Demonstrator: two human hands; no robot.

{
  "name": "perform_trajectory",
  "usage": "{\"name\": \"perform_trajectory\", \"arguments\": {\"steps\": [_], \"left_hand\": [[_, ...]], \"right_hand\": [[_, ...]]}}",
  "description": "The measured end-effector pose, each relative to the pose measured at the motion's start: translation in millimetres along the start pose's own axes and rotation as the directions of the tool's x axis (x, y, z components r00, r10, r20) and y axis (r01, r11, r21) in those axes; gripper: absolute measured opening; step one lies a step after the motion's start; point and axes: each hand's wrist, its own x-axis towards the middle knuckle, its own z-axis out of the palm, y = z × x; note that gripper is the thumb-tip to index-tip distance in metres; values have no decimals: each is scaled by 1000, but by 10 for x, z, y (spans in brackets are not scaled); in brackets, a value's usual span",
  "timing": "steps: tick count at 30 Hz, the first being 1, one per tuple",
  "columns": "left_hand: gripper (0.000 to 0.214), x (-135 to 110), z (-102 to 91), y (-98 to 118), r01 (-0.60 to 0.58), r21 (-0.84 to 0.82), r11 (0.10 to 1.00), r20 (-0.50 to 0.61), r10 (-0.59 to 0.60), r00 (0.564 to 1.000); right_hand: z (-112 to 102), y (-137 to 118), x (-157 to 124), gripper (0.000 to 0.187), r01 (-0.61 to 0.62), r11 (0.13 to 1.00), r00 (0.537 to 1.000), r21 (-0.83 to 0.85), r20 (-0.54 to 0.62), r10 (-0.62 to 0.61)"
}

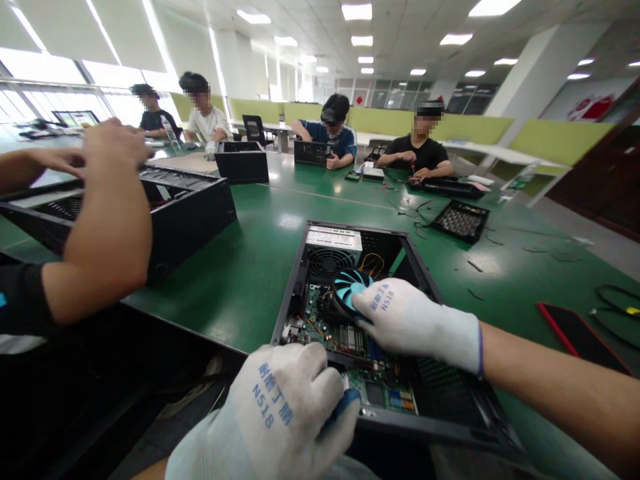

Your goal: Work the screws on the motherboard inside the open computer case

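An open black computer case (419,419) lies in front of me, its green motherboard (373,390) showing. In my right hand (407,320), white-gloved, is a round CPU cooling fan (353,287) with light-blue blades, gripped at its right rim over the board. The fan looks tilted; whether it touches the board I cannot tell. My left hand (280,407), also gloved, is closed at the case's near left edge, fingers curled and thumb bent in. What it grips is hidden. Behind the cooling fan sits the power supply (334,240), with yellow wires (373,265) beside it.
At left a co-worker's bare arm (107,227) reaches over another black case (193,230). Several people work across the green table (270,207). A black tray-like part (460,221) and loose cables lie to the right, near a red-edged black object (583,340).
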Motion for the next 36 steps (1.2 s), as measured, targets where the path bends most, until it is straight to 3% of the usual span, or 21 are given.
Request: {"name": "perform_trajectory", "arguments": {"steps": [7,13,19,24,26,29,36], "left_hand": [[27,22,-30,7,-16,-5,1000,25,16,1000],[28,0,-3,1,-9,7,1000,-3,9,1000],[26,-14,16,2,1,7,1000,2,-1,1000],[25,-5,-1,8,4,5,1000,-6,-4,1000],[25,-6,-4,7,1,3,1000,-3,-1,1000],[24,-8,3,0,2,2,1000,14,-2,1000],[15,70,-46,0,54,-79,995,118,-44,992]], "right_hand": [[-30,191,-222,25,-163,986,987,-41,1,163],[22,310,-26,23,-250,962,968,-107,-51,245],[82,488,178,24,-249,955,962,-159,70,263],[89,533,225,21,-259,934,957,-245,64,282],[83,531,202,17,-276,925,955,-260,32,294],[85,543,111,31,-297,927,955,-227,-59,291],[147,593,-147,40,-336,941,921,-33,-223,321]]}}
